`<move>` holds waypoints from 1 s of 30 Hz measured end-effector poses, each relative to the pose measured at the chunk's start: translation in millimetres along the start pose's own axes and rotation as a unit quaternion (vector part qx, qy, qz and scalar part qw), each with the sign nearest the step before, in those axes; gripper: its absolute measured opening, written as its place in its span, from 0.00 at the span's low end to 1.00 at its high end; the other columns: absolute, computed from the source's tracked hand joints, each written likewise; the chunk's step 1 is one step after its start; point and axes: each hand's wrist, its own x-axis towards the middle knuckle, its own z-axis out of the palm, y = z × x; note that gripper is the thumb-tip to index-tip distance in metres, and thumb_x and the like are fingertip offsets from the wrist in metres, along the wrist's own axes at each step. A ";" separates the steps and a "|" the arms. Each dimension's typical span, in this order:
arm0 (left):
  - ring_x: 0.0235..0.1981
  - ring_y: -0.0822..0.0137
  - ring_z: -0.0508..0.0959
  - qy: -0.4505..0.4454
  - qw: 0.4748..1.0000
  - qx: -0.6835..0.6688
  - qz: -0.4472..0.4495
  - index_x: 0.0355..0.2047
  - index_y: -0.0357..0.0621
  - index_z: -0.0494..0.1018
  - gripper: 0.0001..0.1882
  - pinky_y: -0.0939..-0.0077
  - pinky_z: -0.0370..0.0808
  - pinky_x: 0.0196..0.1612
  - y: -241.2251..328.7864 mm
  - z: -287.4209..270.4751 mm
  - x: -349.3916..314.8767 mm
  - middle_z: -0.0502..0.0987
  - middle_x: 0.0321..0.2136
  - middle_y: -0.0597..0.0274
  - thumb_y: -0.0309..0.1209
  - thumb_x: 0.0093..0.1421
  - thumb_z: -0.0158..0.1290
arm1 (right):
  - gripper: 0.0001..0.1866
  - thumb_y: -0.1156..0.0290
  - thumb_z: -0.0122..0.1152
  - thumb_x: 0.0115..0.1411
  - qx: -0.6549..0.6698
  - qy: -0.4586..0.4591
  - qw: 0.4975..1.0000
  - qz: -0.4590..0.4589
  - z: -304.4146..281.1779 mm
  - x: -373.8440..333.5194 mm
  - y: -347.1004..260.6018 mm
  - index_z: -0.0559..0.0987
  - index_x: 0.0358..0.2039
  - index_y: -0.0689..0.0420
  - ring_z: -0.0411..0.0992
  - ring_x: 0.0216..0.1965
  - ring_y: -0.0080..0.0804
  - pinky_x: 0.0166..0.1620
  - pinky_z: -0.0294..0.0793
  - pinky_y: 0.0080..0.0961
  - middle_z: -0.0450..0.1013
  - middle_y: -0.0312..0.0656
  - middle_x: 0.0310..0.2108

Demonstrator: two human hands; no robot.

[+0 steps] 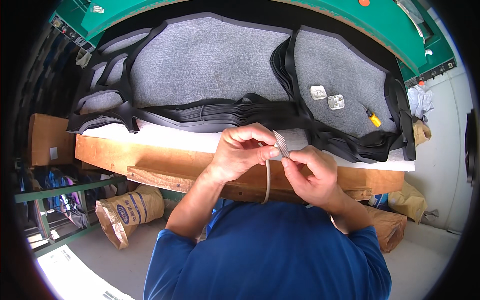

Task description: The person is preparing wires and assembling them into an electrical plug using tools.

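Over the near edge of the bench, my two hands meet at a small flat piece with slanting grey stripes (281, 143). My left hand (240, 152) pinches at its left side, closed around what looks like the end of a white cord (268, 182), which hangs down toward my blue shirt. The piece's lower end is between the thumb and finger of my right hand (314, 172). Beyond my hands, two small white housing halves (317, 92) (336, 102) lie on grey felt-like sheet, and a yellow-handled screwdriver (373, 118) rests to their right.
Stacked black cut-out frames (220, 112) surround the grey sheet (205, 60) on the bench. A green machine (320, 15) spans the far side. The bench has a wooden front board (110, 152). Paper sacks (142, 205) and a cardboard box (47, 137) stand around it.
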 end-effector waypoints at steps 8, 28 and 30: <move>0.32 0.76 0.77 -0.014 1.000 0.023 0.002 0.35 0.38 0.77 0.06 0.85 0.75 0.29 -4.8 -1.4 2.1 0.78 0.32 0.62 0.20 0.55 0.59 | 0.08 0.85 0.63 0.51 0.028 -0.005 0.999 0.046 -5.0 0.8 -2.8 0.75 0.30 0.61 0.69 0.18 0.23 0.19 0.66 0.19 0.71 0.40 0.21; 0.38 0.68 0.79 0.074 0.993 -0.041 -0.077 0.36 0.37 0.78 0.06 0.73 0.78 0.43 -8.4 24.2 -6.1 0.79 0.35 0.57 0.23 0.58 0.57 | 0.08 0.78 0.67 0.51 0.057 -0.052 0.985 0.156 -21.6 -4.4 1.1 0.78 0.33 0.61 0.75 0.26 0.32 0.30 0.74 0.23 0.74 0.42 0.26; 0.37 0.70 0.78 0.072 0.993 -0.045 -0.085 0.36 0.36 0.78 0.07 0.76 0.77 0.43 -7.0 25.0 -5.7 0.80 0.35 0.58 0.23 0.56 0.59 | 0.10 0.80 0.67 0.52 0.089 -0.023 0.991 0.093 -12.6 2.9 6.4 0.78 0.35 0.62 0.74 0.26 0.27 0.30 0.74 0.20 0.75 0.43 0.28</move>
